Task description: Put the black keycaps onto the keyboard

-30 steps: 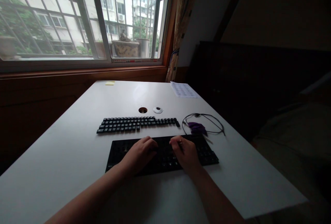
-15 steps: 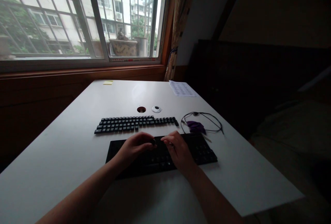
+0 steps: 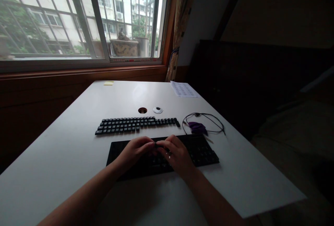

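Dim room — daylight enters through 1 window (image 3: 83, 20), glazing the white tabletop (image 3: 78, 142) — right side nearly black.

No lettering can be read. Just beyond the left hand (image 3: 135, 151) and right hand (image 3: 177, 154), the rows of small black plastic keycaps (image 3: 124, 125) show faint marks, too small to make out. Farther beyond the right hand, the white paper sheet (image 3: 184, 89) bears blurred grey print. Red marks on the pale metal window track (image 3: 130, 60), farthest past the left hand, are illegible.
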`<state>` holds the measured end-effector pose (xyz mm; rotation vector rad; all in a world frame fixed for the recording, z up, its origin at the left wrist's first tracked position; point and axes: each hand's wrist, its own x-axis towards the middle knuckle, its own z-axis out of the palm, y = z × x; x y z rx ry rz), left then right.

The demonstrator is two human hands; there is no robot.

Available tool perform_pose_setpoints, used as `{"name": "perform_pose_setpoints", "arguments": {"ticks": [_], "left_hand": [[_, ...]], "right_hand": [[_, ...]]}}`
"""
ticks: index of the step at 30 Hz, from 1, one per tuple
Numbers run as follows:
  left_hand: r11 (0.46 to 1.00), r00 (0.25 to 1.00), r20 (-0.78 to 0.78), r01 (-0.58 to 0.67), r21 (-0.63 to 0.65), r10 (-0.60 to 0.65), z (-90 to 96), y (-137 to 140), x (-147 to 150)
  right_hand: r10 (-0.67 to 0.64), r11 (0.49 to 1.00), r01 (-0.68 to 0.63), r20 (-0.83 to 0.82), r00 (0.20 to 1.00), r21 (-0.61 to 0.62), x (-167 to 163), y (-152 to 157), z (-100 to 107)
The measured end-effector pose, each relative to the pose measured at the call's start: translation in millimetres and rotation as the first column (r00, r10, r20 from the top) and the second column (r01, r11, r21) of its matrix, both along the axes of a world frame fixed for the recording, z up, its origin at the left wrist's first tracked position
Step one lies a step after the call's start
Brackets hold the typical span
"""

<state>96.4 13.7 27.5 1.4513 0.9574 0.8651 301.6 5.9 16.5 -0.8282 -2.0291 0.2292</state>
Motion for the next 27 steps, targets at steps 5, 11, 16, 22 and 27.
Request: {"name": "perform_pose_setpoints", "arguments": {"ticks": [5,11,16,22,27], "left_hand": [[1.0,0.999,-0.029,-0.014,0.006,0.014,0.6,-1.0,1.1],[1.0,0.998,-0.065,-0.016,0.016,0.017,-2.5,-0.5,0.8],[1.0,0.999,-0.039,-0.005,0.029,0.006,-3.4,-1.1,-0.6],[0.999,0.999,-0.043,0.014,0.048,-0.012,0.6,-1.5,-1.8],[0.996,0.995,-0.094,-0.004,0.086,0.013,0.4,-0.9,-1.2]], "right_hand": [[0.007,1.0,-0.007,0.026,1.0,-0.005,0.6,-0.7,1.4],[0.012,1.0,-0.012,0.037,0.999,-0.003,-0.5,-0.8,4.0],[-0.012,1.0,0.012,0.04,0.999,-0.003,0.4,-0.3,5.4],[-0.029,0.999,0.03,0.031,0.999,-0.045,1.2,0.6,2.2],[0.023,0.998,-0.022,0.022,0.999,-0.066,1.0,0.5,1.5]]}}
